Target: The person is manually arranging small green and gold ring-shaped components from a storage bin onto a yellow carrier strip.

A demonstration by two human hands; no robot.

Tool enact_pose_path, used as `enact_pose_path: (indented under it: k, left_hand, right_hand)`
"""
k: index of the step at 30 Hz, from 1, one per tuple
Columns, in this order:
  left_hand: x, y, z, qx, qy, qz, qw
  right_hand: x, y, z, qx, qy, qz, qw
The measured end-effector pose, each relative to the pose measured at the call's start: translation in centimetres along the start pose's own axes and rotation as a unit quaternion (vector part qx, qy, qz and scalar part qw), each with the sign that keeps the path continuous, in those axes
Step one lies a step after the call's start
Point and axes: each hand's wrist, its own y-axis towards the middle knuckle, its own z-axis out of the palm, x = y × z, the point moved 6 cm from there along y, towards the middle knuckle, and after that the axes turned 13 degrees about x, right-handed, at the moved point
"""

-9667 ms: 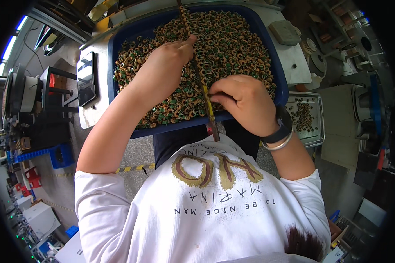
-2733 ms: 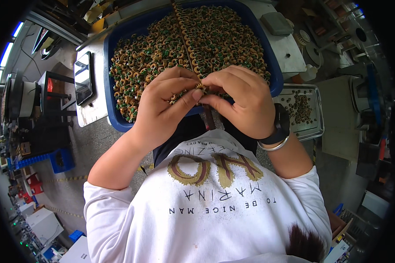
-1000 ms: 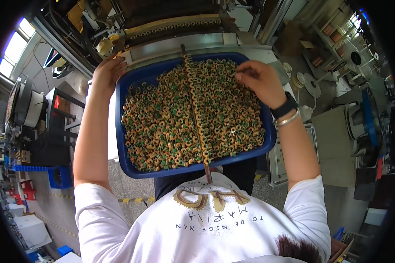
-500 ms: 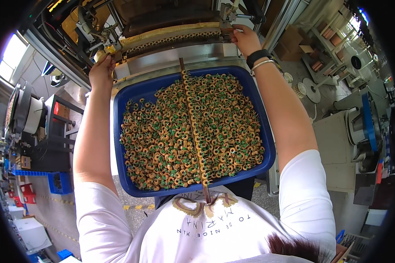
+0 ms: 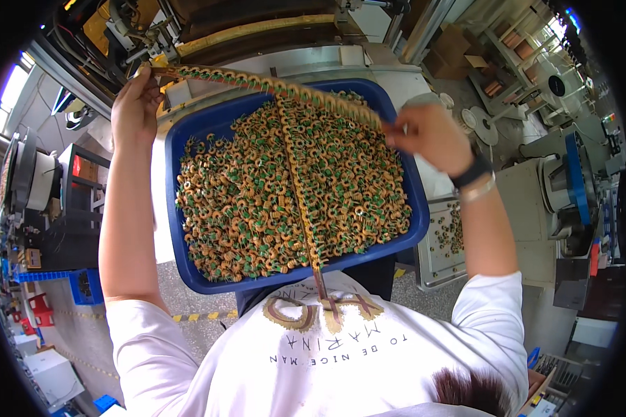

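Between my two hands a long thin strip [image 5: 278, 86] lined with copper-wound ring coils slants above the far part of a blue tub. My left hand [image 5: 138, 104] pinches its left end. On its right end my right hand [image 5: 428, 135] is closed, slightly blurred. Beneath lies the blue tub [image 5: 176, 229], heaped with small copper and green ring coils [image 5: 236, 201]. Across that heap, from far rim to near rim, rests a second coil-lined strip [image 5: 300, 201], its bare near end reaching my shirt.
Behind the tub stands a machine with a long yellowish-edged bar [image 5: 257, 31] and metal fittings at both sides. A metal tray [image 5: 442, 243] with loose coils sits right of the tub. A cardboard box [image 5: 455, 52] and shelving are at the far right.
The strip of coils has come out of the machine, toward me and over the tub. My right hand has moved nearer and right, lowering that end. The tray at right has come into sight.
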Motion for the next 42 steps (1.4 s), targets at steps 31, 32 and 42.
enact_pose_path:
  k: [31,32,42]
  left_hand:
    - [8.4,-30.9,14.8,0.318,0.068,-0.363,0.873]
    - [8.5,-31.1,14.9,0.316,0.030,-0.364,0.876]
    - [4.1,-27.3,15.1,0.518,0.118,-0.245,0.811]
  right_hand:
    - [1.2,-16.3,13.1,0.044,0.547,0.029,0.836]
    - [1.4,-16.3,12.9,0.051,0.533,0.015,0.844]
    - [-1.6,-15.5,4.9,-0.170,0.451,-0.003,0.876]
